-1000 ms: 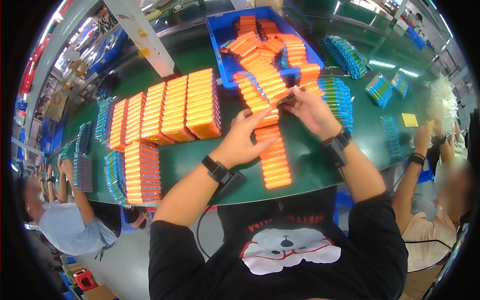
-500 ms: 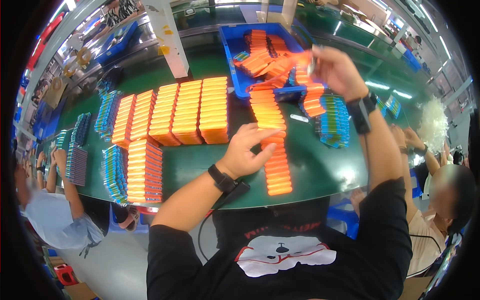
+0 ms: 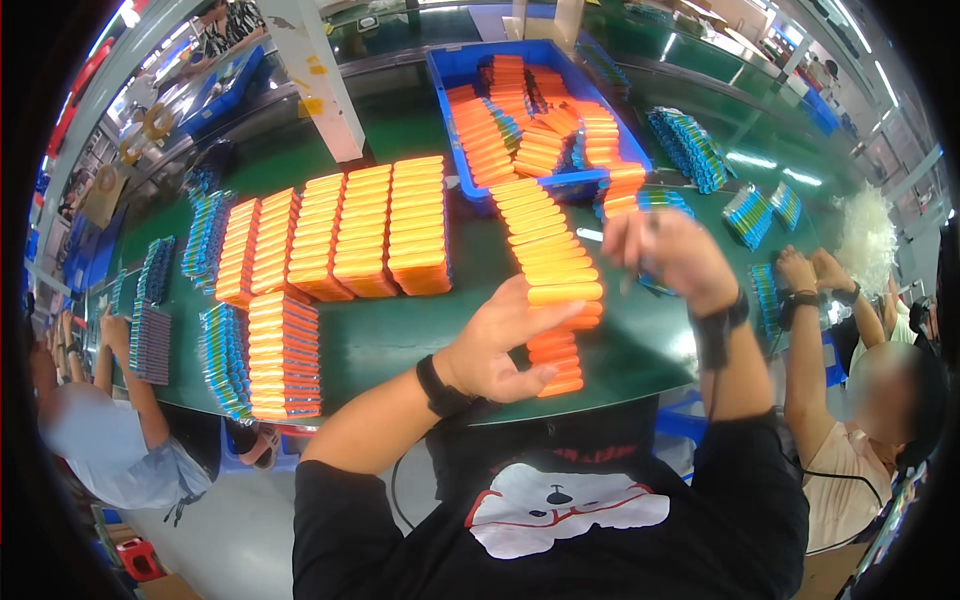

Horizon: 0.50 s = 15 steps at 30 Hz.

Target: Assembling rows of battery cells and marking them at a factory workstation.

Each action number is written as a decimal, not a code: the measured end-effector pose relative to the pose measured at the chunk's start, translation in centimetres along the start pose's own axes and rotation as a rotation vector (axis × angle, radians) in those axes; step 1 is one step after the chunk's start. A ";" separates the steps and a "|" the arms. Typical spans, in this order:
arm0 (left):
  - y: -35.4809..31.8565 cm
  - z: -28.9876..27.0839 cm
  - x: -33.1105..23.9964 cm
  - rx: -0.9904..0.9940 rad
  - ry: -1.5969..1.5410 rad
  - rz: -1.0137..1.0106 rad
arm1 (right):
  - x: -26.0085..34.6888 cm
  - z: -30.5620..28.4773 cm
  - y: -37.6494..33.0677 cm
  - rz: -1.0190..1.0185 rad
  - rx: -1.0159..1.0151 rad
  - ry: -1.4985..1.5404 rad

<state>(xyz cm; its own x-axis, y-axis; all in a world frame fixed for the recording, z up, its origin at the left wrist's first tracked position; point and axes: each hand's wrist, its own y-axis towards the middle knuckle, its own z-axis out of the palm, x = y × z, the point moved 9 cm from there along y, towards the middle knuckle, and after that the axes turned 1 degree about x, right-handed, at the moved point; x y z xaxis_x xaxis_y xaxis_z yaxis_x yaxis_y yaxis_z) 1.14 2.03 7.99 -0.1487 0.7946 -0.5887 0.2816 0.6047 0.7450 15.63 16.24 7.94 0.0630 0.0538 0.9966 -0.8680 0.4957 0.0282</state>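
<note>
A long row of bright orange cylinders (image 3: 540, 240), which look like wrapped battery cells, runs from the blue bin toward the table's front edge. My left hand (image 3: 505, 345) is at the row's left side, its thumb and index finger apart and touching the cylinders. Its other fingers are partly hidden. Above the index finger, the upper part of the row looks raised and overlaps the lower part. My right hand (image 3: 680, 260) hangs to the right of the row, fingers bent and smeared by motion. Whether it holds anything cannot be made out.
A blue bin (image 3: 640, 150) full of orange cylinders stands beyond the row. Orange stacks (image 3: 415, 225) and blue-green stacks (image 3: 225, 350) fill the left. More blue-green bundles (image 3: 690, 145) lie at right. A post (image 3: 315, 85) rises behind. People sit on both sides.
My right hand has come back from the bin toward me. My left hand has moved down along the row, whose upper part now looks lifted. The orange pieces over the bin no longer blur.
</note>
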 end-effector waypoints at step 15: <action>-0.6 5.7 2.0 0.430 0.036 -0.184 | -3.1 5.4 -6.3 -0.083 -0.115 -0.234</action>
<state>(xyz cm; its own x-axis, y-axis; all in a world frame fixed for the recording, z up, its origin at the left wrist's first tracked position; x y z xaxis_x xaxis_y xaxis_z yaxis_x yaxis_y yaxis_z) 6.11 2.91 4.57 -0.2638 0.6826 -0.6815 0.6135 0.6639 0.4276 18.19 8.28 5.08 0.0046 -0.1866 0.9824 -0.8023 0.5857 0.1150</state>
